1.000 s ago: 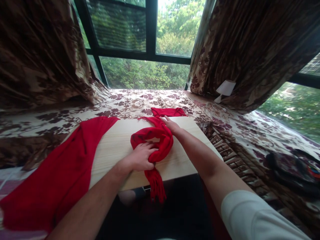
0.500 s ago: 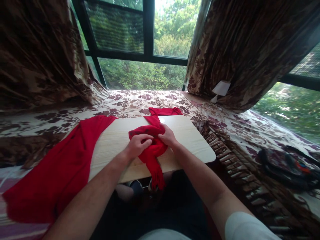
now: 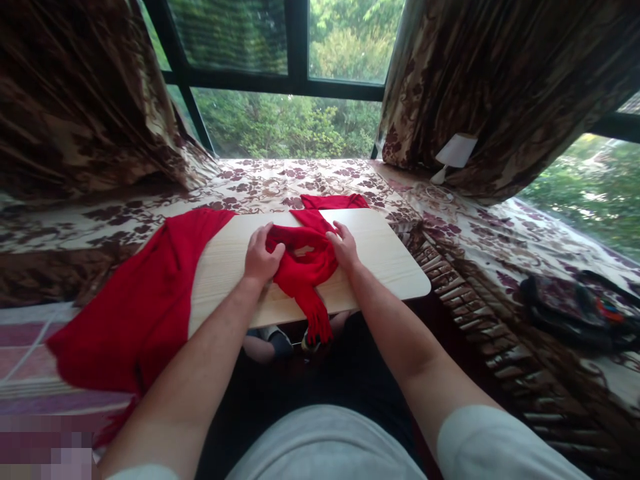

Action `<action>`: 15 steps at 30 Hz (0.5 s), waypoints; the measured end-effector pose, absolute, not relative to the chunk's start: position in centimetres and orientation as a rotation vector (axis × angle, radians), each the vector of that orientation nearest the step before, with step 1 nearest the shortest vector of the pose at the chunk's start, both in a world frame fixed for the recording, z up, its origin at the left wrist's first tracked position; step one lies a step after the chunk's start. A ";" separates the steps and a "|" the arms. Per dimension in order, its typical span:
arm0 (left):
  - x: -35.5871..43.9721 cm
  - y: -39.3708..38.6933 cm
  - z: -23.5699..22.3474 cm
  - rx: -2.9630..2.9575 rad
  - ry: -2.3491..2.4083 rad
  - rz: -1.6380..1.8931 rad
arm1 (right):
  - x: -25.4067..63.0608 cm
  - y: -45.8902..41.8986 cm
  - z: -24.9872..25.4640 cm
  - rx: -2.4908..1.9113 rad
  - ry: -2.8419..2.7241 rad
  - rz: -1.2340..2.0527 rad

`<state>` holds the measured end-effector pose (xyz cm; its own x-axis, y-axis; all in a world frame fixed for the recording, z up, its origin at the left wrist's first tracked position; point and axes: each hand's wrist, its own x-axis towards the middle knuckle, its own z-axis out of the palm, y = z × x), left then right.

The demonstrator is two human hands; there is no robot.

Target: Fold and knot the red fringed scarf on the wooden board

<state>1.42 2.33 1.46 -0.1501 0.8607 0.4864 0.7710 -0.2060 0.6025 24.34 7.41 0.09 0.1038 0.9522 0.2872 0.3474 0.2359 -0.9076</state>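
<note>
A red fringed scarf (image 3: 305,277) lies bunched in a loop on the light wooden table (image 3: 220,267). Bare tabletop shows through the gap in the loop, and the fringe hangs over the near edge. My left hand (image 3: 263,257) is at the loop's left side, thumb on the near side and fingers curled at the far side, with red fabric between them. At the right side of the loop, my right hand (image 3: 344,245) has thumb and fingers about the scarf's edge; some fingertips are hidden by the fabric.
A large red cloth (image 3: 135,307) drapes over the table's left end. More red fabric (image 3: 335,201) lies beyond the far edge. A white lamp (image 3: 456,151) stands at the right near the curtain (image 3: 510,87). A dark bag (image 3: 570,310) rests on the floral cover (image 3: 480,257).
My hands have moved apart to opposite sides of the scarf. The bunched loop has spread wider, so the tabletop shows through its middle. The view has tilted downward.
</note>
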 end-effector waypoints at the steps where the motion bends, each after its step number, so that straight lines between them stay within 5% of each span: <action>1: 1.4 2.2 1.5 1.973 1.933 1.333 | 24.4 7.5 0.0 -1.333 -1.417 0.707; 15: 1.2 2.3 1.4 1.823 1.893 1.263 | 24.5 8.1 -0.5 -1.259 -1.364 0.761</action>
<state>1.19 2.29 1.42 -0.2027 0.8985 0.3894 0.7046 -0.1423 0.6951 24.48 8.07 -0.51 0.1383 0.9505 0.2781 0.2626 0.2355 -0.9357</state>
